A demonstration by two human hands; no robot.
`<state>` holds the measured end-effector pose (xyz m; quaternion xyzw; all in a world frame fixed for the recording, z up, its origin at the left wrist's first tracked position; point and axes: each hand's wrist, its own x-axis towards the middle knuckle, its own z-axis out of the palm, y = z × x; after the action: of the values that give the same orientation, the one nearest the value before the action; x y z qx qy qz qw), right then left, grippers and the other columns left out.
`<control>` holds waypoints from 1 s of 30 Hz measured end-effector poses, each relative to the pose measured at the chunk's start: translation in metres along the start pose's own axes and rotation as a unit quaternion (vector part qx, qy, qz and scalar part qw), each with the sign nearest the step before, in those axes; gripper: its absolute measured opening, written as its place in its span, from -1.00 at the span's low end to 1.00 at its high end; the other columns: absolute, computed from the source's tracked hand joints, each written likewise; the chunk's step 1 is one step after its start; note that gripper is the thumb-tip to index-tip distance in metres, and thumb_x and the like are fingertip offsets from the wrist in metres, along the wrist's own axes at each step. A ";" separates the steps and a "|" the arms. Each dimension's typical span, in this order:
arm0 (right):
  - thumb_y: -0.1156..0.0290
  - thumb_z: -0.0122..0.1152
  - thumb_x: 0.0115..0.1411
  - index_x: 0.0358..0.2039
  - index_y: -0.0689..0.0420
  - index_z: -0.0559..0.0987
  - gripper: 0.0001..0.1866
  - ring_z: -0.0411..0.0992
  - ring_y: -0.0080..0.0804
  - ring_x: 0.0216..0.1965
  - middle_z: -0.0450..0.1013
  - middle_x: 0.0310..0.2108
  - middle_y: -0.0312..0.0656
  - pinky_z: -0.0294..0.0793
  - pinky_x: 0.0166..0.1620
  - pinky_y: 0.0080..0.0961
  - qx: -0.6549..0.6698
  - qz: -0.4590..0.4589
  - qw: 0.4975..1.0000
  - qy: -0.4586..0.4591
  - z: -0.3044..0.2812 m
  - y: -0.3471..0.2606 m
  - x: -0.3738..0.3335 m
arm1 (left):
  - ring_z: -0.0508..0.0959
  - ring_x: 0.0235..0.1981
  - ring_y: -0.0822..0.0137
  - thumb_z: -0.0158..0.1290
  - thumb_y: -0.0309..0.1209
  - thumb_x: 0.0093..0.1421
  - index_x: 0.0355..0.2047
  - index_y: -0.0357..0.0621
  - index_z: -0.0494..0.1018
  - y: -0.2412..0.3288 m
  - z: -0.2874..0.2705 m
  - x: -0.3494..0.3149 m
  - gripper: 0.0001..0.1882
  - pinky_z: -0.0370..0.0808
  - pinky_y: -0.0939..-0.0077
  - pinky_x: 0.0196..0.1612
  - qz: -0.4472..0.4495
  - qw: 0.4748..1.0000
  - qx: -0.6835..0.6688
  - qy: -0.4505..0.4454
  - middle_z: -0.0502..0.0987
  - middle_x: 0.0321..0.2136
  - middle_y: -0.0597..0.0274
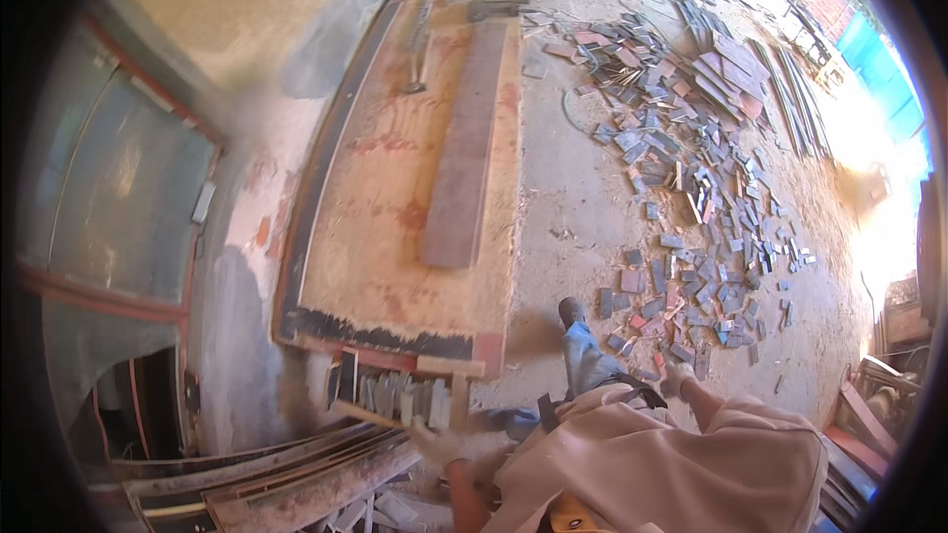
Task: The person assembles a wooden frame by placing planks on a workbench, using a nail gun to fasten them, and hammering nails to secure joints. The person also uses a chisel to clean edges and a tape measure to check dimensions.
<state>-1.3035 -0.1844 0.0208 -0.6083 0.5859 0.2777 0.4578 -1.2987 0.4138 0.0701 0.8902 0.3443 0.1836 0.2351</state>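
My left hand (pixel 436 443), in a pale glove, is low in the view beside the near end of a long worktable. Its fingers close on a thin wooden strip (pixel 367 414) that points out to the left. Close by, several upright grey boards (pixel 400 397) stand packed together under the table's end. My right hand (pixel 677 378) hangs at my right side with its fingers curled. A small reddish piece (pixel 660 363) shows right next to it; whether I hold that piece or it lies on the floor is unclear.
A long brown plank (pixel 462 168) and a metal tool (pixel 419 44) lie on the worktable (pixel 355 227). Offcuts (pixel 711 237) cover the floor on the right, with larger sheets (pixel 729 77) beyond. Long boards (pixel 296 484) lean at lower left, below a glazed door (pixel 128 188).
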 end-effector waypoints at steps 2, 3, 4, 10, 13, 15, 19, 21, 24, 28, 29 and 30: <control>-0.07 0.14 0.32 -0.21 0.25 0.59 -0.47 0.59 -0.02 -0.50 0.57 -0.43 0.06 0.60 -0.48 -0.11 0.052 0.015 0.999 -0.001 -0.017 -0.006 0.003 | 0.51 0.09 -0.22 0.14 -0.12 0.29 0.09 -0.33 0.48 0.077 0.058 -0.020 -0.45 0.42 -0.04 0.19 0.099 0.989 -0.006 -0.107 0.53 0.06 -0.28; -0.06 0.15 0.31 -0.23 0.23 0.60 -0.49 0.58 -0.03 -0.53 0.57 -0.45 0.03 0.58 -0.50 -0.13 0.072 0.022 0.997 -0.002 -0.033 -0.009 0.008 | 0.49 0.12 -0.24 0.14 -0.11 0.29 0.10 -0.34 0.47 0.120 0.081 -0.022 -0.44 0.41 -0.04 0.21 0.154 0.977 -0.002 -0.146 0.52 0.07 -0.28; -0.05 0.16 0.32 -0.24 0.20 0.59 -0.52 0.57 -0.07 -0.55 0.56 -0.47 0.00 0.57 -0.52 -0.16 -0.069 -0.174 0.982 0.014 -0.057 -0.018 0.032 | 0.47 0.15 -0.23 0.14 -0.08 0.29 0.13 -0.33 0.46 0.162 0.118 -0.020 -0.41 0.39 -0.03 0.24 0.155 0.972 -0.051 -0.171 0.51 0.09 -0.28; 0.10 0.14 0.38 -0.17 0.14 0.59 -0.67 0.58 -0.26 -0.54 0.60 -0.44 -0.11 0.60 -0.50 -0.31 0.196 -0.134 0.969 -0.059 -0.052 -0.233 0.038 | 0.41 0.23 -0.26 0.14 0.09 0.26 0.27 -0.27 0.34 0.264 0.225 0.082 -0.22 0.36 0.00 0.28 0.039 0.970 0.030 -0.236 0.42 0.22 -0.28; 0.07 0.16 0.38 -0.11 0.18 0.58 -0.61 0.62 -0.28 -0.48 0.64 -0.36 -0.05 0.64 -0.44 -0.33 0.141 -0.261 0.954 -0.051 -0.066 -0.352 0.029 | 0.43 0.21 -0.22 0.19 0.13 0.21 0.31 -0.26 0.26 0.318 0.261 0.147 -0.12 0.36 -0.02 0.28 -0.007 0.962 0.102 -0.254 0.43 0.19 -0.26; 0.06 0.17 0.38 -0.12 0.18 0.59 -0.60 0.62 -0.29 -0.47 0.64 -0.36 -0.06 0.64 -0.43 -0.35 0.151 -0.272 0.947 -0.082 -0.056 -0.418 0.033 | 0.43 0.19 -0.21 0.22 0.15 0.17 0.33 -0.26 0.23 0.311 0.286 0.195 -0.07 0.36 -0.05 0.26 0.049 0.970 0.154 -0.181 0.44 0.16 -0.24; 0.08 0.19 0.38 -0.14 0.20 0.58 -0.62 0.59 -0.35 -0.49 0.63 -0.38 -0.07 0.61 -0.43 -0.40 0.124 -0.296 0.942 -0.097 -0.072 -0.550 0.065 | 0.40 0.23 -0.18 0.28 0.16 0.10 0.33 -0.26 0.23 0.351 0.350 0.276 -0.01 0.33 -0.01 0.30 0.069 0.960 0.224 -0.152 0.42 0.20 -0.21; 0.10 0.18 0.39 -0.13 0.18 0.58 -0.64 0.58 -0.38 -0.49 0.62 -0.38 -0.07 0.59 -0.44 -0.41 0.093 -0.305 0.943 -0.097 -0.067 -0.615 0.085 | 0.39 0.25 -0.17 0.32 0.16 0.05 0.33 -0.26 0.23 0.358 0.374 0.314 0.02 0.31 0.01 0.32 0.055 0.958 0.248 -0.130 0.41 0.21 -0.20; 0.09 0.18 0.39 -0.12 0.14 0.60 -0.65 0.58 -0.41 -0.48 0.62 -0.37 -0.10 0.57 -0.45 -0.43 0.132 -0.320 0.933 -0.099 -0.122 -0.680 0.141 | 0.32 0.32 -0.10 0.36 0.15 -0.01 0.31 -0.24 0.26 0.431 0.428 0.332 0.04 0.30 0.04 0.34 -0.092 0.936 0.180 -0.287 0.37 0.26 -0.15; 0.06 0.15 0.38 -0.08 0.21 0.62 -0.58 0.59 -0.41 -0.44 0.64 -0.34 -0.10 0.57 -0.43 -0.44 -0.066 -0.226 0.971 -0.050 -0.102 -0.791 0.119 | 0.35 0.30 -0.08 0.37 0.09 -0.04 0.27 -0.23 0.31 0.438 0.417 0.323 -0.02 0.34 0.05 0.32 -0.128 0.922 0.256 -0.262 0.42 0.21 -0.13; 0.07 0.15 0.38 -0.09 0.22 0.62 -0.58 0.59 -0.41 -0.45 0.63 -0.34 -0.10 0.57 -0.42 -0.45 -0.087 -0.235 0.966 -0.066 -0.087 -0.826 0.125 | 0.37 0.28 -0.09 0.38 0.07 -0.04 0.26 -0.22 0.32 0.425 0.419 0.322 -0.04 0.34 0.02 0.31 -0.120 0.923 0.276 -0.239 0.44 0.19 -0.12; 0.09 0.15 0.38 -0.10 0.24 0.62 -0.58 0.59 -0.40 -0.45 0.63 -0.35 -0.10 0.57 -0.42 -0.45 -0.106 -0.242 0.962 -0.072 -0.084 -0.854 0.131 | 0.39 0.26 -0.10 0.38 0.06 -0.05 0.25 -0.21 0.33 0.418 0.422 0.318 -0.05 0.35 -0.01 0.30 -0.106 0.924 0.291 -0.224 0.46 0.17 -0.11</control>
<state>-0.4735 -0.4084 0.1397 -0.7553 0.3542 0.2624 0.4851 -0.6516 0.2405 0.0033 0.8958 0.4129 -0.1549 0.0547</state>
